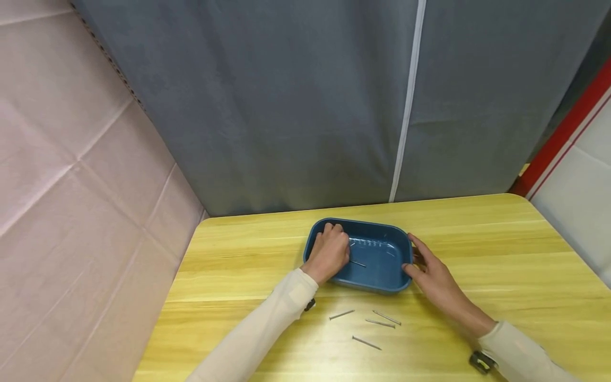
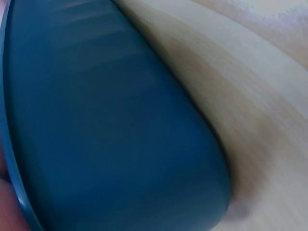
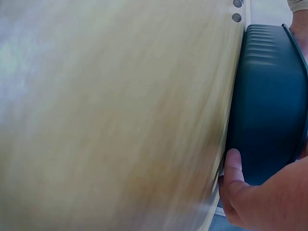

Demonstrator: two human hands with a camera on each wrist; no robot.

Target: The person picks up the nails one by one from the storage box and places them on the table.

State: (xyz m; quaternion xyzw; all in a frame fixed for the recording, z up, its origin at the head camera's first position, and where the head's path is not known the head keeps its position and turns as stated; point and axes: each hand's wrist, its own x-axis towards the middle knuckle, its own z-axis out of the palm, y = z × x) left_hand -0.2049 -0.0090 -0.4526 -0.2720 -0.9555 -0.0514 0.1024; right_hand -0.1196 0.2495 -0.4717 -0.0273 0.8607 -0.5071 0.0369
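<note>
A deep blue rectangular tray [image 1: 377, 284] stands on the table. My left hand [image 1: 329, 252] reaches over its near left rim, fingers bent down inside; their tips are hidden, so I cannot tell whether they pinch anything. Beside those fingers, thin metal nails [image 1: 358, 263] lie on the tray floor. My right hand [image 1: 436, 281] holds the tray's right end, thumb at the rim and fingers along the outside. In the right wrist view a finger [image 3: 234, 161] presses the outer wall low down. The left wrist view is filled by the tray's outer side [image 2: 115, 125].
On the wooden table [image 1: 238, 254], in front of the tray, several loose nails [image 1: 366, 343] lie scattered. A grey curtain [image 1: 286, 106] hangs behind the table's far edge. Pinkish sheeting [image 1: 95, 212] covers the left side, and a white panel with a red border [image 1: 568, 130] is at right.
</note>
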